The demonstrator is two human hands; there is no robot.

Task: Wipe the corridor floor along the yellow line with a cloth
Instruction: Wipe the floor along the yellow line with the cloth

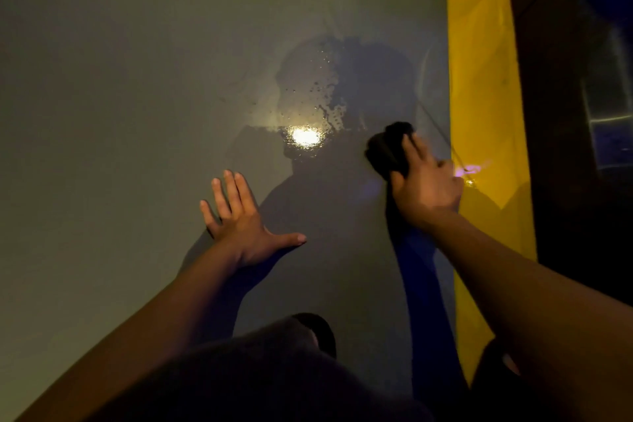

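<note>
A dark bunched cloth (pixel 387 149) lies on the grey corridor floor (pixel 137 96), just left of the yellow line (pixel 483 79). My right hand (pixel 424 185) grips the cloth from behind, fingers curled over its top, and presses it to the floor. My left hand (pixel 239 219) rests flat on the floor to the left, fingers spread and straight, holding nothing. A wet patch with droplets (pixel 325 92) shines ahead of the cloth, with a bright light reflection (pixel 305 136) in it.
The yellow line runs along the right side, beside a dark wall or door edge (pixel 565 113). My knees and dark shorts (pixel 274 370) fill the bottom of the view. Open grey floor stretches to the left and ahead.
</note>
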